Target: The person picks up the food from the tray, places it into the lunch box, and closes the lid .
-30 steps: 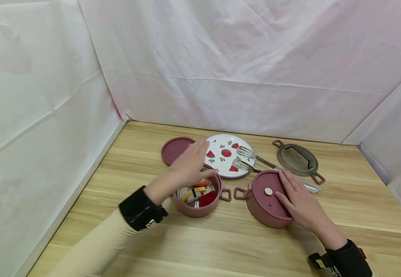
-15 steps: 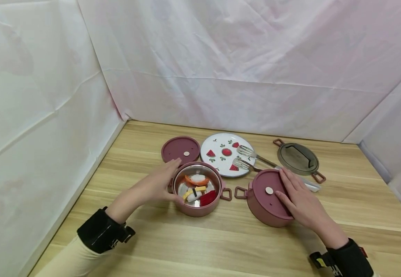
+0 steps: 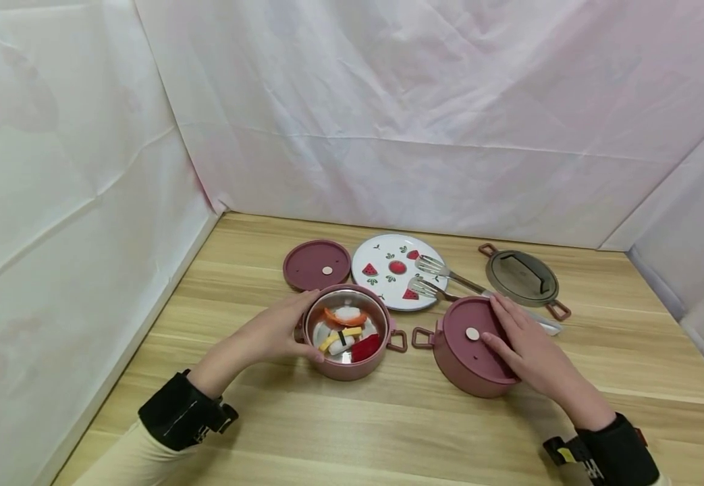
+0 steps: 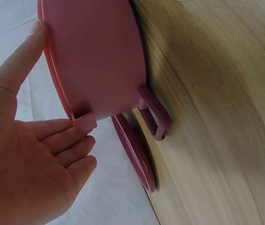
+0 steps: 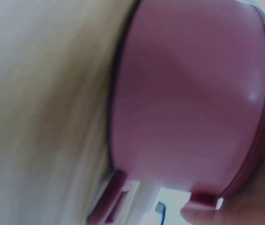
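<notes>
My left hand (image 3: 279,331) spans the left side of an open mauve toy pot (image 3: 347,370). In the left wrist view, its thumb (image 4: 29,51) touches the rim, and its fingers bend against a small tab (image 4: 85,123). Inside the pot lie toy sushi pieces: one white and orange (image 3: 345,314), one with a yellow top and black band (image 3: 341,339), and a red piece (image 3: 365,347). My right hand (image 3: 534,354) holds the edge of a second mauve pot (image 3: 470,378), thumb on its lid (image 3: 470,317). A fingertip shows beside the pot's rim tab in the right wrist view.
Behind the left pot, a loose mauve lid (image 3: 309,260) lies beside a white plate (image 3: 382,246) with watermelon prints. Two slotted utensils (image 3: 427,289) cross the plate's edge. A grey lidded pan (image 3: 512,287) stands at back right. White cloth walls (image 3: 388,182) enclose the wooden table (image 3: 352,432).
My left hand has moved back from above the left pot to its left side and now touches its rim. The right hand has stayed on the other pot.
</notes>
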The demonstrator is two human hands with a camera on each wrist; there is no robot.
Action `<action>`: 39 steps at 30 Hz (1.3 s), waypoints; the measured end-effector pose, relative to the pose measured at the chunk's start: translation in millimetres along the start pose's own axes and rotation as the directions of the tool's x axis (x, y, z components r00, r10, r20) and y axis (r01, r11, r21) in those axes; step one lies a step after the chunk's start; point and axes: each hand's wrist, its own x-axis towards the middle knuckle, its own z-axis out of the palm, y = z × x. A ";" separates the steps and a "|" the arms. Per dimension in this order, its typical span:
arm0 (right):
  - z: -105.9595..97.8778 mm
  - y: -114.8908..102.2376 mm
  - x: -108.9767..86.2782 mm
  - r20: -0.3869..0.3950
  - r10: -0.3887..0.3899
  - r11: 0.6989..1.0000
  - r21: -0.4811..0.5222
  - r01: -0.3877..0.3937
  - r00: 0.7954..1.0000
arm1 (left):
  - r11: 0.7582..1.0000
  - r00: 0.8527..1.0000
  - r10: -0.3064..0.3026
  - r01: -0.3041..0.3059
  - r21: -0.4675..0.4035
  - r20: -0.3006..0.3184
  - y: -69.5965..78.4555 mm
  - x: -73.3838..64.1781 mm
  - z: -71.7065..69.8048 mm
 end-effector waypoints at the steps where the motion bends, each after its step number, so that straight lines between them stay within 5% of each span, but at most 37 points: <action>1: -2.0 -1.5 1.8 -0.002 0.003 1.000 0.008 -0.003 1.000 | 1.000 1.000 -0.001 0.001 -0.001 0.000 -0.4 0.0 0.4; 9: -16.4 -41.5 31.8 -0.035 -0.039 0.998 0.052 0.041 0.999 | 1.000 1.000 -0.006 0.006 -0.018 -0.003 -2.8 -0.4 1.4; 22: 1.7 -122.8 79.4 0.095 -0.142 0.976 0.177 0.123 0.985 | 0.999 1.000 -0.010 0.010 -0.035 -0.007 -3.9 -1.8 2.3; 31: 42.3 -137.9 89.2 0.179 -0.203 0.944 0.295 0.145 0.963 | 1.000 1.000 0.000 0.000 -0.021 -0.013 -2.7 -0.6 2.3; 39: 52.1 -139.9 88.0 0.209 -0.184 0.940 0.324 0.110 0.960 | 1.000 1.000 0.005 -0.005 -0.006 -0.012 -0.9 -0.4 1.0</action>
